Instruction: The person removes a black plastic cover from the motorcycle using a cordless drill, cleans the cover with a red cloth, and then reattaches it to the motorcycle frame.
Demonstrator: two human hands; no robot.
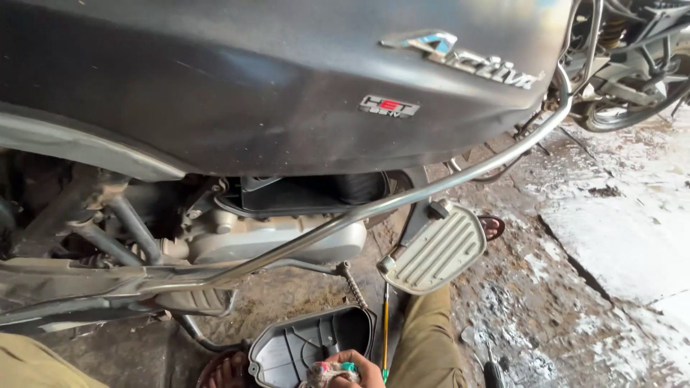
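Note:
My right hand (352, 368) is at the bottom edge, closed around a bunched multicoloured rag (325, 373). It rests against the lower rim of a black plastic cover (305, 343) lying hollow side up on the ground. A thin screwdriver with a yellow shaft (385, 330) stands just right of the hand, beside my khaki trouser leg (425, 338). Above is the grey side panel of a scooter (273, 86), with the silver engine casing (280, 237) under it. My left hand is out of sight.
A chrome guard bar (431, 188) runs diagonally across the scooter's side. A ribbed pale footrest plate (435, 248) hangs over my knee. A dark-handled tool (493, 371) lies on the wet, stained concrete floor (611, 237). My sandalled foot (226, 370) is bottom centre; another vehicle's wheel (625, 108) stands top right.

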